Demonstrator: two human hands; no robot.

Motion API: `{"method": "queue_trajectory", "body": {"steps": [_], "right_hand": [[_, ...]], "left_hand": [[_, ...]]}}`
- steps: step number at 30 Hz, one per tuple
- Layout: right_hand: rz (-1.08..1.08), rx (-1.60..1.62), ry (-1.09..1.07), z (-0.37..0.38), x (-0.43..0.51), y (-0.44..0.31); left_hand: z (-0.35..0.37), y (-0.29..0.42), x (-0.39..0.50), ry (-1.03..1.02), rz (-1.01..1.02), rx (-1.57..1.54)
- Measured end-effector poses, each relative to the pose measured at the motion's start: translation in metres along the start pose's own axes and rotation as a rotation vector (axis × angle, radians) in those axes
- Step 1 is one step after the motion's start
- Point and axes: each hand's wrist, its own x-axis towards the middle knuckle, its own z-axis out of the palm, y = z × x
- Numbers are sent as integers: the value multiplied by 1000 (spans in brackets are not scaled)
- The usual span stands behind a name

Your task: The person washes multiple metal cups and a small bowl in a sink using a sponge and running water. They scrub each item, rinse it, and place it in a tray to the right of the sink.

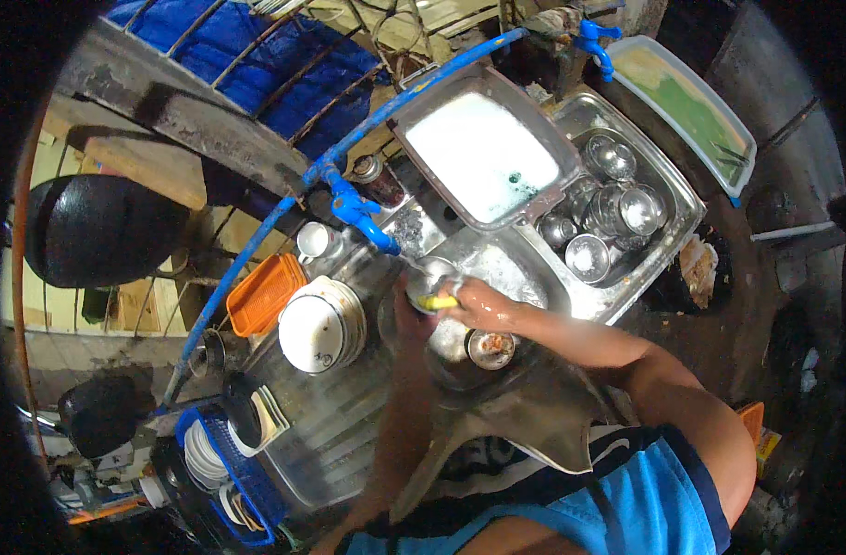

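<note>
My left hand (pixel 415 320), in shadow, holds a shiny metal bowl (pixel 426 276) tilted over the sink. A yellow sponge (pixel 437 302) is in my right hand (pixel 484 305), pressed against that bowl, with suds on the wet fingers. The blue tap (pixel 359 214) reaches down to the bowl's far side; a running stream is hard to make out. Just below my hands sits a small metal bowl (pixel 491 349) with orange-brown food scraps, beside another metal dish (pixel 451 340). White foam coats part of the sink basin (pixel 510 267).
A tub rim (pixel 442 216) encloses white sudsy water beyond the tap. Right of it, a steel basin (pixel 676 260) holds several metal bowls (pixel 607 208). Stacked white plates (pixel 312 333), orange baskets (pixel 265 295) and a white mug (pixel 317 241) stand left. A blue rack (pixel 239 458) holds dishes.
</note>
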Motion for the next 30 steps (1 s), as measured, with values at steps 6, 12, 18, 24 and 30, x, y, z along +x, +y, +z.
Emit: {"method": "queue_trajectory", "body": {"steps": [6,12,18,24,30], "right_hand": [[-204,-504,-84,-15,17,14],[337,626,56,29,28,21],[381,750,13,39,8,-2],[-23,-429,32,14,-3,26],[286,238,170,40,3,-2]], "left_hand": [[5,36,14,-330,201,397],[-11,-35,10,-163,-47,72],[-26,-42,4,-205,-203,321],[27,23,21,-214,-426,-549],[36,58,20,5,-570,-459]]}}
